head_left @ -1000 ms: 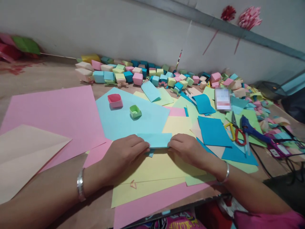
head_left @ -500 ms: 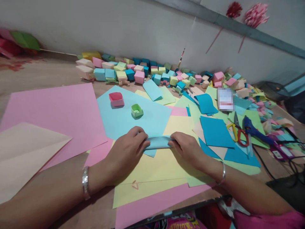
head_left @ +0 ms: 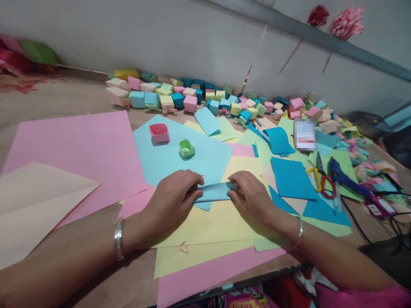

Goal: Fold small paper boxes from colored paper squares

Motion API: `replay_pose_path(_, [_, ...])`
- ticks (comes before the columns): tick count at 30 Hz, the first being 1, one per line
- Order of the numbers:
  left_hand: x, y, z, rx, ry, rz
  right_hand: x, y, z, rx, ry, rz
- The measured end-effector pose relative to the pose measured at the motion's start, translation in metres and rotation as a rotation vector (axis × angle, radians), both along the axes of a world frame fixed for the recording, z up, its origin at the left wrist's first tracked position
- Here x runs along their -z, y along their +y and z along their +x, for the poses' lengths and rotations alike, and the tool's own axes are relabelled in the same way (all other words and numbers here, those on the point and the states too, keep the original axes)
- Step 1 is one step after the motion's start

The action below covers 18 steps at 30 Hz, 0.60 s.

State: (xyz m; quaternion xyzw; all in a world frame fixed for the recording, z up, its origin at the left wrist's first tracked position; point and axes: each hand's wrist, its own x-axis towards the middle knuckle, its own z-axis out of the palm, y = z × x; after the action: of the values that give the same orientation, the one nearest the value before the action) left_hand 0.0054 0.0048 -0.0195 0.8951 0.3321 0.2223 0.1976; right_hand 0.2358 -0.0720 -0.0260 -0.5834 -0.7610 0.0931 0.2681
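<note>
A narrow folded strip of light blue paper [head_left: 214, 193] lies across the middle, over pale yellow sheets [head_left: 212, 226]. My left hand [head_left: 175, 203] pinches its left end, thumb towards me and fingers curled over the far side. At the right end my right hand [head_left: 252, 196] grips it the same way, its fingers slightly raised from the far edge. Beyond the hands, a pink paper box [head_left: 159, 136] and a smaller green paper box [head_left: 186, 149] rest open-topped on a large light blue sheet [head_left: 147, 162].
Rows of small coloured paper boxes [head_left: 190, 103] line the wall. To the right are dark blue paper [head_left: 292, 179], scissors [head_left: 326, 187], a blue glue gun [head_left: 346, 177] with cables, and a blurred-out pale rectangle [head_left: 305, 134]. Large pink [head_left: 80, 149] and cream [head_left: 38, 201] sheets cover the left.
Fingers of both hands have lifted and curled back from the strip's far edge, while the thumbs stay at its ends. The view has shifted slightly.
</note>
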Motion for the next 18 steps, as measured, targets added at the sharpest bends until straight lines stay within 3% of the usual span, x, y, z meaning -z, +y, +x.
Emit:
replay_pose_path(4, [0.000, -0.001, -0.001, 0.006, -0.102, -0.028, -0.005, 0.001, 0.003, -0.017, 0.051, -0.074])
replay_pose_path(9, [-0.002, -0.002, -0.005, 0.085, -0.206, 0.089, -0.013, 0.000, 0.004, -0.030, 0.103, -0.048])
replay_pose_path(12, [-0.004, -0.001, -0.008, 0.157, -0.226, 0.262, -0.014, -0.002, 0.006, -0.069, 0.085, 0.077])
replay_pose_path(15, [-0.005, 0.001, -0.009, 0.141, -0.254, 0.516, -0.013, -0.003, 0.006, -0.114, -0.023, 0.264])
replay_pose_path(18, [-0.005, 0.004, -0.007, 0.110, -0.234, 0.533, -0.013, -0.004, 0.006, -0.132, -0.056, 0.318])
